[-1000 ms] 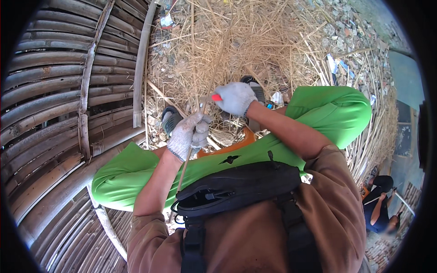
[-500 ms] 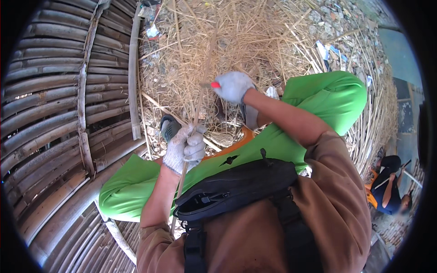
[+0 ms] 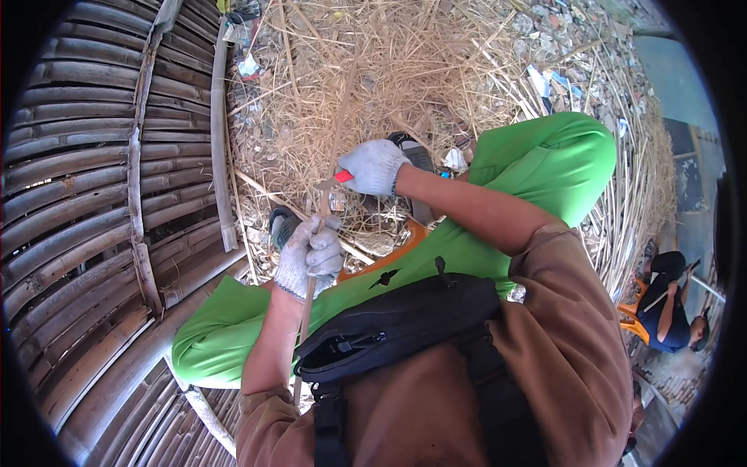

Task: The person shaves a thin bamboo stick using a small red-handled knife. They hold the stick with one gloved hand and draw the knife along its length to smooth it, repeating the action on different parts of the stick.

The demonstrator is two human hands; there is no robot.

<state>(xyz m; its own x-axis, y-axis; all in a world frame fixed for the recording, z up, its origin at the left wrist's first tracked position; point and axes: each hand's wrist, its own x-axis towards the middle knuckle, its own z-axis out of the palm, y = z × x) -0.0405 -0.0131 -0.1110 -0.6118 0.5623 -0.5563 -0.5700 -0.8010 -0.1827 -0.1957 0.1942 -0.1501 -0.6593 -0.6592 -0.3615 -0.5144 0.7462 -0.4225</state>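
Note:
My left hand (image 3: 310, 259), in a pale work glove, is closed round a long thin bamboo strip (image 3: 306, 315). The strip runs from beside my body, up through the fist and out over the straw. My right hand (image 3: 375, 166), gloved too, grips a knife (image 3: 343, 177) with a red handle. Its short blade points left and meets the strip just above my left fist. Part of the handle is hidden inside the right glove.
A bamboo slat wall or platform (image 3: 85, 148) stands at the left. Straw-like shavings (image 3: 405, 70) cover the ground ahead, with long bamboo strips (image 3: 622, 202) at the right. An orange seat (image 3: 416, 232) shows beneath me. Another person (image 3: 665, 311) sits far right.
My right hand and the knife have come down along the strip toward me, closer to my left fist. The left hand keeps its hold on the strip.

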